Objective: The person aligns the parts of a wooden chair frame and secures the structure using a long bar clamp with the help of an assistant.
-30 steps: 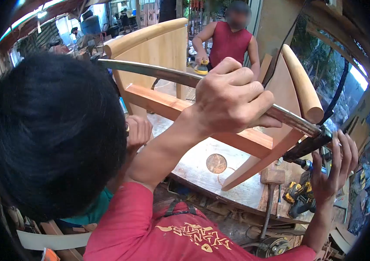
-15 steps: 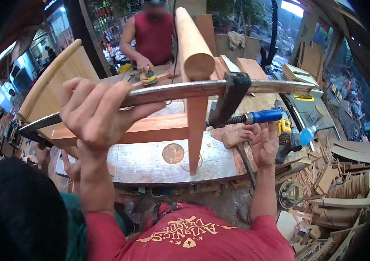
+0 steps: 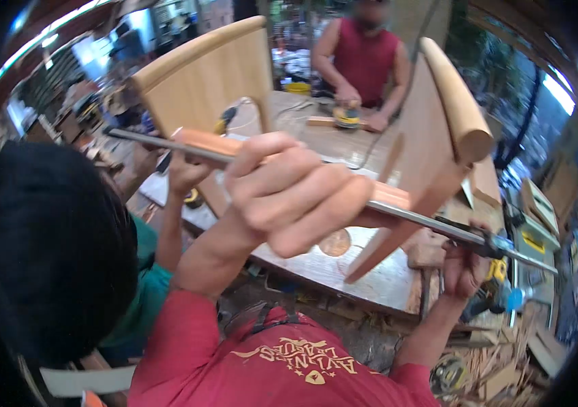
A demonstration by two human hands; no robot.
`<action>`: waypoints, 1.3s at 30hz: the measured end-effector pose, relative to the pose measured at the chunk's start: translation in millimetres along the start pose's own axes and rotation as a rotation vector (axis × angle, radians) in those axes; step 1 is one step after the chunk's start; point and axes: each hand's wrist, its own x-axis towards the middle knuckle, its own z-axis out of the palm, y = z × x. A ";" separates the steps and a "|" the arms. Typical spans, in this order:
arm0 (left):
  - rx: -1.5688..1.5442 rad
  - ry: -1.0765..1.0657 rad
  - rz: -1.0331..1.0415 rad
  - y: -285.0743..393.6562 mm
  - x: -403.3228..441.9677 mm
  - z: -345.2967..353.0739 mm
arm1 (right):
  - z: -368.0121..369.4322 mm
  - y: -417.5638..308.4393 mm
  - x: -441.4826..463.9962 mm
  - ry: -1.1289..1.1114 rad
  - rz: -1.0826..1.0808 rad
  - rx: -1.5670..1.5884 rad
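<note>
My left hand (image 3: 295, 193) is wrapped around the steel bar of a long bar clamp (image 3: 431, 222), which spans a wooden frame. My right hand (image 3: 465, 268), slightly blurred, has its fingers curled at the clamp's dark sliding jaw (image 3: 487, 245) on the right. The frame has a left panel (image 3: 200, 71) and a right panel (image 3: 424, 129), both with rounded top edges. A wooden rail (image 3: 392, 195) joins them behind my left hand. Beside the right panel's foot lies a wooden mallet (image 3: 428, 249).
At left, a person in green (image 3: 150, 264) has a hand (image 3: 187, 173) at the rail's left end. Across the worktable (image 3: 309, 271), another person (image 3: 363, 61) holds a yellow sander (image 3: 346, 117) on a wood strip. Wood scraps (image 3: 499, 380) and a cordless drill (image 3: 489, 292) are at right.
My view has swung left, bringing the left panel and the person in green further in. The clamp now slopes down to the right. My right hand has gone from open below the handle to the jaw.
</note>
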 end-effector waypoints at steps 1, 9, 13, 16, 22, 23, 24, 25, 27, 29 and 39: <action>0.012 0.014 0.005 1.6 -0.9 -2.0 | -6.5 0.8 2.3 -0.037 -0.007 0.003; 0.036 -0.015 0.006 7.1 -4.5 -8.4 | -16.3 16.1 10.2 -0.165 -0.095 0.092; 0.004 0.084 -0.062 8.6 -2.6 0.2 | -2.3 12.1 8.9 -0.244 -0.064 0.131; 0.011 0.072 -0.040 6.3 -2.7 1.8 | -3.8 16.8 7.9 -0.207 -0.096 0.146; 0.013 -0.107 -0.030 10.5 -3.9 -14.0 | 16.6 27.1 -3.3 0.191 -0.238 -0.207; 0.006 -0.117 -0.057 13.9 -2.8 -15.2 | 25.0 28.6 -7.0 0.250 -0.204 -0.108; 0.033 -0.137 -0.033 14.2 0.4 -17.6 | 34.6 25.0 -8.9 0.232 -0.150 -0.067; 0.023 -0.120 -0.026 14.5 -0.7 -16.4 | 35.7 23.7 -16.4 0.261 -0.061 -0.046; 0.016 -0.085 -0.009 15.0 -3.3 -15.0 | 49.6 29.7 -27.3 0.276 0.010 -0.087; 0.038 -0.044 0.032 8.6 -2.6 -14.9 | 81.7 52.9 -27.6 0.235 -0.037 -0.193; 0.007 -0.093 -0.087 1.9 -3.5 -35.5 | 96.3 92.6 -14.6 0.182 -0.226 0.077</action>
